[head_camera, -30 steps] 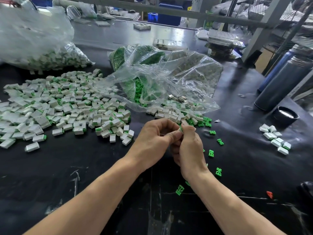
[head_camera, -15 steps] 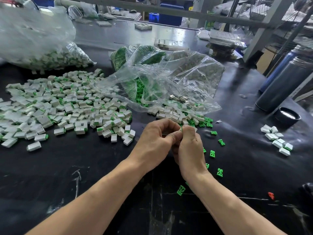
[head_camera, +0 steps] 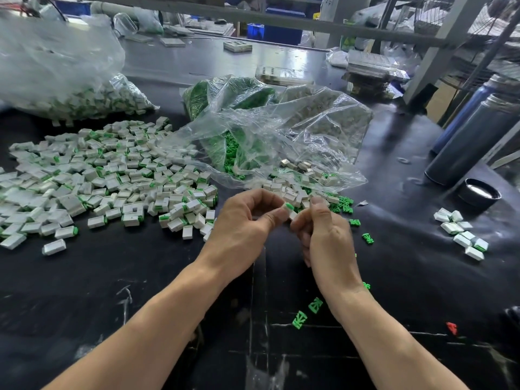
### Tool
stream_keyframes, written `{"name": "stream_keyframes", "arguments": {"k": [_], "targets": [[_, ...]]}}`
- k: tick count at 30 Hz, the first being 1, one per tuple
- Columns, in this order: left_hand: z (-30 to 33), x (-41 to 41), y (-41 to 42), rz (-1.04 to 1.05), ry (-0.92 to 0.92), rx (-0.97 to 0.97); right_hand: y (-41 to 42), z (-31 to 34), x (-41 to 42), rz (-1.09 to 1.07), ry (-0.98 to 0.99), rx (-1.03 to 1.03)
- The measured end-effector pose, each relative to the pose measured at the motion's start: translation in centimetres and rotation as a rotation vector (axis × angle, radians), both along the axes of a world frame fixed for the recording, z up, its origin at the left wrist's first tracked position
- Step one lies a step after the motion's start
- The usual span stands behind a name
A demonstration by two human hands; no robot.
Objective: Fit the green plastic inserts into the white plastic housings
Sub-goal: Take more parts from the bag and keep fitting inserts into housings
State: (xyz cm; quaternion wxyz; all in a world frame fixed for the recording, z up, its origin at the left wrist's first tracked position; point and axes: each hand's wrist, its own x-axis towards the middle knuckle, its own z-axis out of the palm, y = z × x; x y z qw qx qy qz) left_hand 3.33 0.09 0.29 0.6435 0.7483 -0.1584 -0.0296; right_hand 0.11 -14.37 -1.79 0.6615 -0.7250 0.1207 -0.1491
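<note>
Head: left hand [head_camera: 244, 226] pinches white housing [head_camera: 287, 207].

Two hands [head_camera: 244, 229], perhaps three bags [head_camera: 281, 128]

Black, scuffed tabletop [head_camera: 84, 305] with pale scratch marks. White housings [head_camera: 112, 178] with green ends, heaped at left of frame. Bright green inserts [head_camera: 345, 202] loose at centre right; 2 more [head_camera: 306, 312] at lower centre. Clear bag [head_camera: 281, 130] showing green and white through it. Small red piece [head_camera: 451, 327] at lower right. Dark blue-grey cylinders [head_camera: 472, 136] at right edge. Blue bins [head_camera: 277, 30] at top centre.
</note>
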Motion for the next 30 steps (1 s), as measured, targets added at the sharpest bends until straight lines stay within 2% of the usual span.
{"name": "stream_keyframes", "arguments": {"k": [3,7,11,19,23,28,30], "targets": [[0.1,0.8,1.1,0.078,-0.004,0.147,-0.7,-0.1,0.3,-0.01,-0.024,-0.114],[0.2,1.4,2.6,0.15,-0.062,0.605,-1.3,0.1,0.2,-0.016,-0.01,-0.304],[0.7,1.6,2.9,0.239,-0.21,0.96,-2.6,0.6,0.3,-0.099,0.016,-0.369],[1.2,2.2,3.4,0.322,-0.187,1.344,-5.9,1.4,0.9,-0.165,0.172,-0.598],[1.2,2.1,3.5,0.318,-0.203,1.379,-6.4,1.5,0.9,-0.113,0.253,-0.683],[0.1,1.0,1.5,0.116,-0.362,0.982,-5.3,1.4,0.8,-0.069,0.289,-0.748],[-0.4,0.6,0.4,0.003,-0.407,0.914,-4.6,1.4,0.8,-0.072,0.26,-0.814]]}}
